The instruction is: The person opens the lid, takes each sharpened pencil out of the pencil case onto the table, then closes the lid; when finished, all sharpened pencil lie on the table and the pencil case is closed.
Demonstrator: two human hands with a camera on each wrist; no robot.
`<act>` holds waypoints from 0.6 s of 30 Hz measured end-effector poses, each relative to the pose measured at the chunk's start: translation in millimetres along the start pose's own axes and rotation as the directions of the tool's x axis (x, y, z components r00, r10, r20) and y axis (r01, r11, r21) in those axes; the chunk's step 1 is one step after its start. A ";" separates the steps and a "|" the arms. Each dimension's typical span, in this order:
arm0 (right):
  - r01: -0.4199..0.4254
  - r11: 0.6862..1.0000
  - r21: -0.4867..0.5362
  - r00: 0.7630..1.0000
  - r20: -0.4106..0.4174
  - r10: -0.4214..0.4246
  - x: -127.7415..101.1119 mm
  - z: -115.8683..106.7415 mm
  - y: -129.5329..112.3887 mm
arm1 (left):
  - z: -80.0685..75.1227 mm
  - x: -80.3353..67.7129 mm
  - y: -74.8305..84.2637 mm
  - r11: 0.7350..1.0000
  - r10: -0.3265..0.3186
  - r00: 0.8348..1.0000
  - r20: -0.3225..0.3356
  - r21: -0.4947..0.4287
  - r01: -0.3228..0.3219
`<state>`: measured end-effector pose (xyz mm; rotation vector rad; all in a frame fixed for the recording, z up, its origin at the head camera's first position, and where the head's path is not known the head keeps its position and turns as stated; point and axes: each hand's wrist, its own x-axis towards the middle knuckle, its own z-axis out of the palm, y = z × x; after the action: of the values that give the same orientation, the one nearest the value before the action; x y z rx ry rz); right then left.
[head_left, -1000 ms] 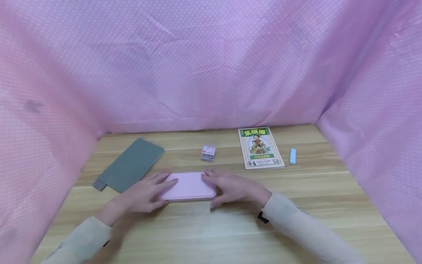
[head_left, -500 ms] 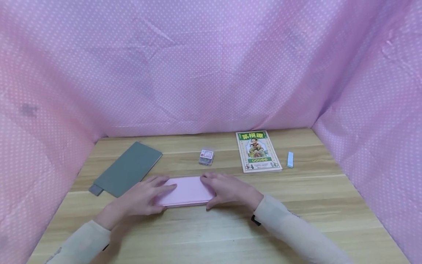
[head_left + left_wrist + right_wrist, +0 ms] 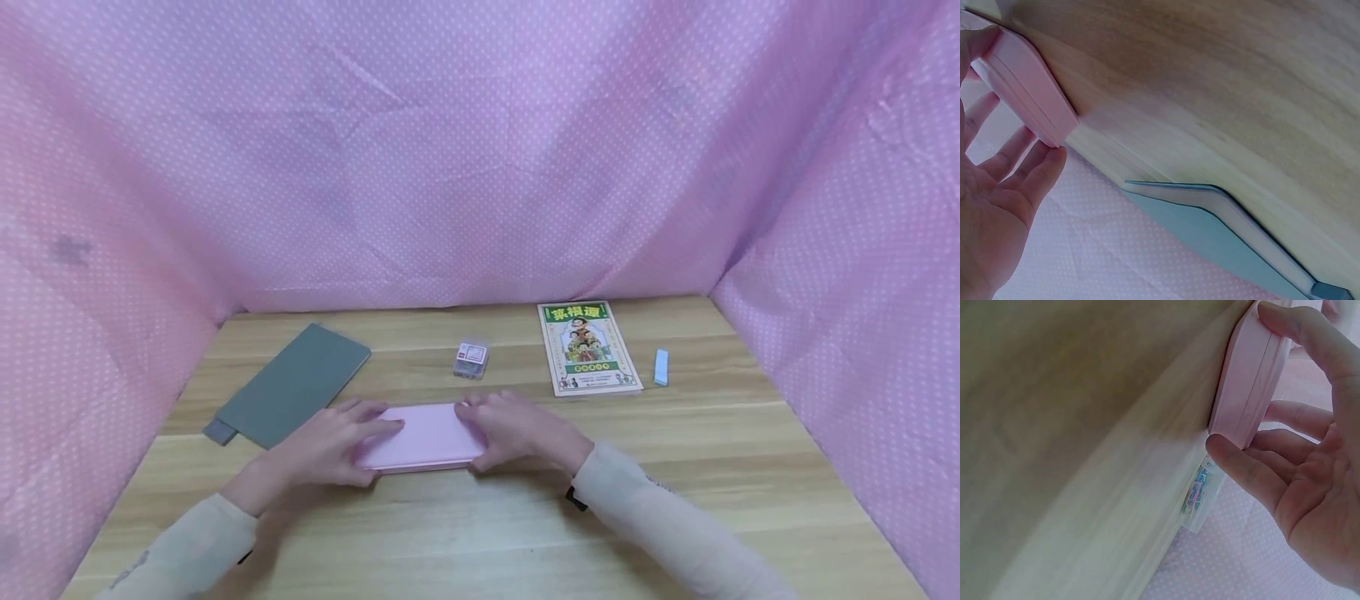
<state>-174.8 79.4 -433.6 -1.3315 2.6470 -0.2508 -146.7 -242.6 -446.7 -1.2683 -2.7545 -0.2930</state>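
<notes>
Since the earlier frame both hands have drawn closer around the flat pink rounded-corner plastic case (image 3: 423,437), which lies on the light wooden table (image 3: 487,533) in front of the person. The left hand (image 3: 322,450) and right hand (image 3: 525,433) grip its 2 ends, fingers curled over the edges. An uneven grip could let the smooth case slip. Counted: 1 grey notebook (image 3: 292,385), 1 small clear clip box (image 3: 470,359), 1 green-covered book (image 3: 588,347), 1 pale blue eraser (image 3: 661,367).

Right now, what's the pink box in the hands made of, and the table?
The pink box looks like smooth matte plastic: rounded corners and a seam round its edge. The table looks like pale wood or wood-look laminate: grain lines and plank joints show.
</notes>
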 end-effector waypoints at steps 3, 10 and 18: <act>-0.001 1.000 0.014 1.000 -0.013 0.001 1.4 2.3 -1.3 | 0.0 -2.7 -0.6 1.000 0.005 1.000 -0.011 0.010 -0.004; 0.010 0.999 0.044 1.000 -0.028 -0.009 -0.6 4.1 1.1 | 3.1 -2.5 -1.2 1.000 0.019 0.999 -0.035 0.025 -0.019; 0.025 0.997 0.072 0.999 -0.035 -0.023 0.0 4.6 4.1 | 6.1 -1.9 -2.3 0.999 0.031 0.998 -0.061 0.039 -0.028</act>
<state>-176.9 81.5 -438.9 -1.3487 2.6241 -0.3727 -147.2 -244.2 -453.3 -1.2674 -2.6741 -0.2707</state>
